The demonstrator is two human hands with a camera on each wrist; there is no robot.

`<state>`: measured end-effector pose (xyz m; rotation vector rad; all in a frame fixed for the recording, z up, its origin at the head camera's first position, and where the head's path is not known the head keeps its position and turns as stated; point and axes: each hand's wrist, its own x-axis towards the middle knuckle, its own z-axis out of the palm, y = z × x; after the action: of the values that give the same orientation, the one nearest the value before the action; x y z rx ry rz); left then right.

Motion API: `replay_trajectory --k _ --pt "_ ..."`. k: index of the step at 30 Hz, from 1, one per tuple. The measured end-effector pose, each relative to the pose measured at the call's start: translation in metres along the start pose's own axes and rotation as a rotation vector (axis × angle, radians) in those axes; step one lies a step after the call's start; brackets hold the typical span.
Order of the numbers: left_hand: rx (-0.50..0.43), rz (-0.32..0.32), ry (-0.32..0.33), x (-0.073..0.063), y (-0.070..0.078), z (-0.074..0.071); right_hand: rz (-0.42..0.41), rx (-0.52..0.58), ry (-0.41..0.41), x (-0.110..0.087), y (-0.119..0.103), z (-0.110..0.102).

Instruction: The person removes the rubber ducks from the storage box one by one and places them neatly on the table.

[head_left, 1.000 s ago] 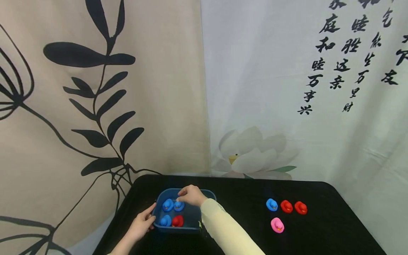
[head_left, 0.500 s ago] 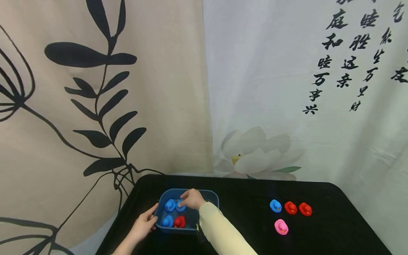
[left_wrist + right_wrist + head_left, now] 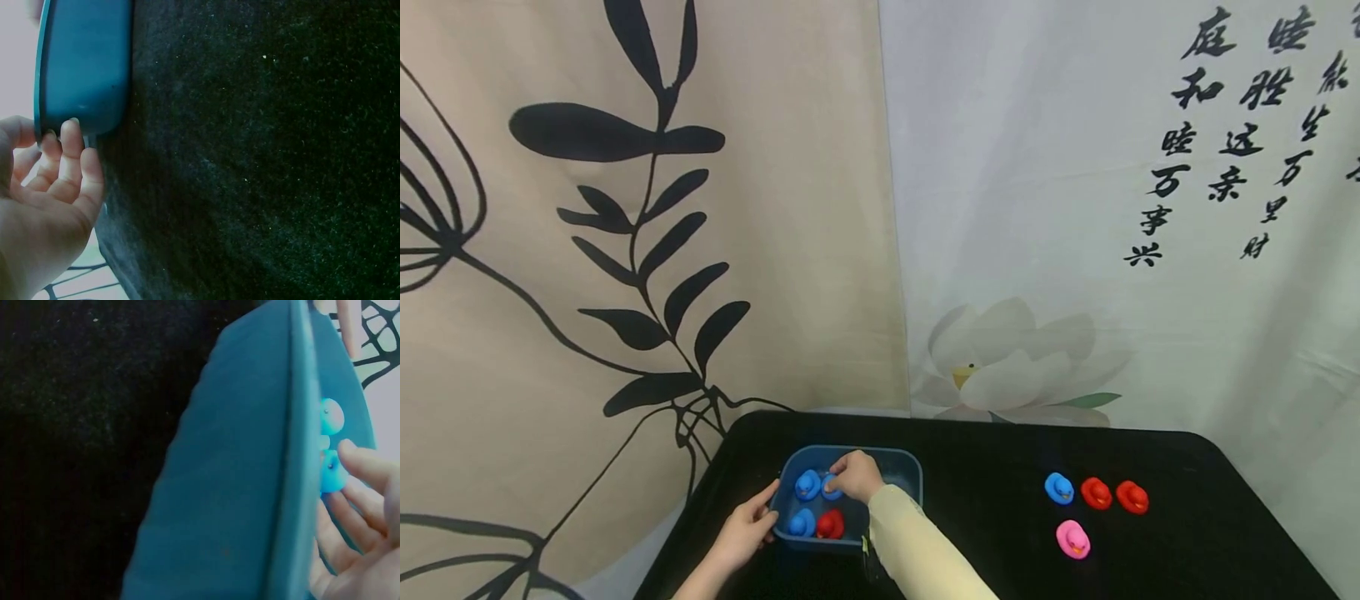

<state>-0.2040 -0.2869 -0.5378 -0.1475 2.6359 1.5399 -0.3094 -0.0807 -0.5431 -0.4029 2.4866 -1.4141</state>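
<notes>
A blue plastic tray [image 3: 897,477] stands on the black table, with several rubber ducks in it. My left hand [image 3: 747,527] grips the tray's left end, its fingertips against the outer wall in the left wrist view. Inside the tray, my right hand [image 3: 859,479] pinches a blue rubber duck [image 3: 332,472] between thumb and fingers; part of this duck is hidden by the hand. Just left of it sits another blue duck [image 3: 808,484]. Along the tray's near side, a third blue duck [image 3: 802,523] lies next to a red duck [image 3: 831,524].
Right of the tray, a blue duck [image 3: 1059,488], a red duck [image 3: 1096,493] and another red duck [image 3: 1132,497] form a row on the black table [image 3: 977,508]. A pink duck [image 3: 1073,539] sits nearer. Behind the table hangs a printed curtain [image 3: 805,250].
The whole scene has drifted slightly right in the head view. My right hand stays at the same blue duck, and my left hand keeps its grip on the tray.
</notes>
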Motion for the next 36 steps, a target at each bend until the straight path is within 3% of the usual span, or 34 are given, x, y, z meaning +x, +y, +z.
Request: replay_trajectory --k 20,36 --pt "0.013 0.008 0.005 0.0 -0.001 0.001 0.01 -0.034 0.0 -0.005 0.003 0.005" --pt "-0.001 -0.018 0.018 0.0 0.0 0.001 -0.129 0.011 -0.076 -0.013 0.001 -0.041"
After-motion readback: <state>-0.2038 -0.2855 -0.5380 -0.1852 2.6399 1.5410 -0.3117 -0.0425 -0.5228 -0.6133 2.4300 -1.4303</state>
